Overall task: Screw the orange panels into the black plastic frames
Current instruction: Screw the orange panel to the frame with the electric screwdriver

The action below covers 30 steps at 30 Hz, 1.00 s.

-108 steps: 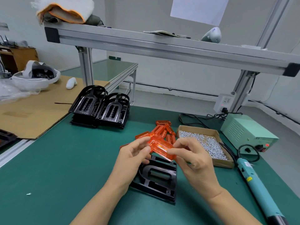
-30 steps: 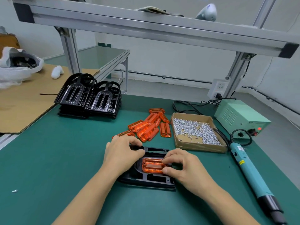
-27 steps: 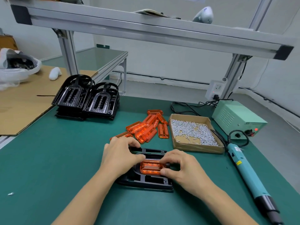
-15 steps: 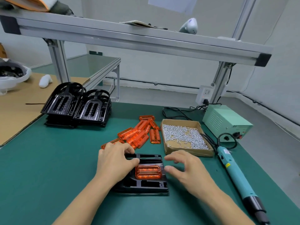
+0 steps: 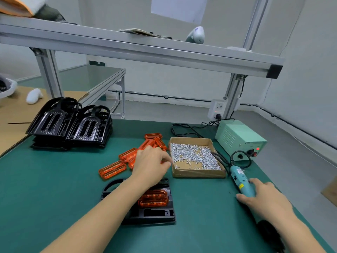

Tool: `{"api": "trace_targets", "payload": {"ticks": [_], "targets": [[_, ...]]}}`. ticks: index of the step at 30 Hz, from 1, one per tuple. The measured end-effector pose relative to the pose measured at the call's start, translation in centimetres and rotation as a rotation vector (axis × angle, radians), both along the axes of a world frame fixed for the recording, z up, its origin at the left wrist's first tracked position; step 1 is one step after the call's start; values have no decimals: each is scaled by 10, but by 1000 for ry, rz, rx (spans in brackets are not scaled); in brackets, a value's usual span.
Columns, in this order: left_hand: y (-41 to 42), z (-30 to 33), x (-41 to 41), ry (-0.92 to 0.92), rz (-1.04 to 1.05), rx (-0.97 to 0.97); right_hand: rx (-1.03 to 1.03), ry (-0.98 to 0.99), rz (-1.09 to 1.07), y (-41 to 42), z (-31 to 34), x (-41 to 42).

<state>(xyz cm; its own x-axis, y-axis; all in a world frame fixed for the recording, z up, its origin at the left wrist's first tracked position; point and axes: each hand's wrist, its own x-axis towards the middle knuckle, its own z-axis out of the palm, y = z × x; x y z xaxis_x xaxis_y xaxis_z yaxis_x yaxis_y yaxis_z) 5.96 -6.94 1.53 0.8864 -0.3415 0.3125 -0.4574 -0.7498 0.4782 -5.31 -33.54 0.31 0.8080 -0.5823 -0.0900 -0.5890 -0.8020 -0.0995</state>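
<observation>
Green bench mat [image 5: 54, 189]. Far left, stacked frames [image 5: 69, 125]. At centre, a frame [image 5: 155, 214] holds an orange panel [image 5: 155, 199]; spare panels [image 5: 113, 169] lie behind. Left hand [image 5: 151, 165], fingers curled, reaches the screw box [image 5: 198, 173]; whether it pinches anything is unclear. Right hand [image 5: 264, 199] grasps the screwdriver [image 5: 240, 179].

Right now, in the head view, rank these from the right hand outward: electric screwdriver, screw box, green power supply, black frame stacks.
1. Electric screwdriver: under the right hand.
2. Screw box: ahead-left.
3. Green power supply: behind the box.
4. Black frame stacks: far left.
</observation>
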Motion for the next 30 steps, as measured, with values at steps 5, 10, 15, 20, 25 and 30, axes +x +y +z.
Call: {"api": "trace_targets", "payload": {"ticks": [5, 10, 15, 20, 25, 30], "targets": [[-33, 4, 29, 81, -31, 66, 25, 49, 8, -7, 1, 2], [-53, 1, 44, 106, -5, 288, 61, 66, 16, -11, 2, 1], [-67, -3, 45, 5, 39, 516, 108, -92, -12, -15, -1, -4], [-72, -9, 47, -51, 49, 557, 918, -568, -80, -19, 6, -14], [-66, -3, 44, 10, -34, 382, 1607, -851, 14, 1, 34, -14], [-37, 12, 14, 311, -158, -443, 1863, -1026, 159, 24, 54, -7]]}}
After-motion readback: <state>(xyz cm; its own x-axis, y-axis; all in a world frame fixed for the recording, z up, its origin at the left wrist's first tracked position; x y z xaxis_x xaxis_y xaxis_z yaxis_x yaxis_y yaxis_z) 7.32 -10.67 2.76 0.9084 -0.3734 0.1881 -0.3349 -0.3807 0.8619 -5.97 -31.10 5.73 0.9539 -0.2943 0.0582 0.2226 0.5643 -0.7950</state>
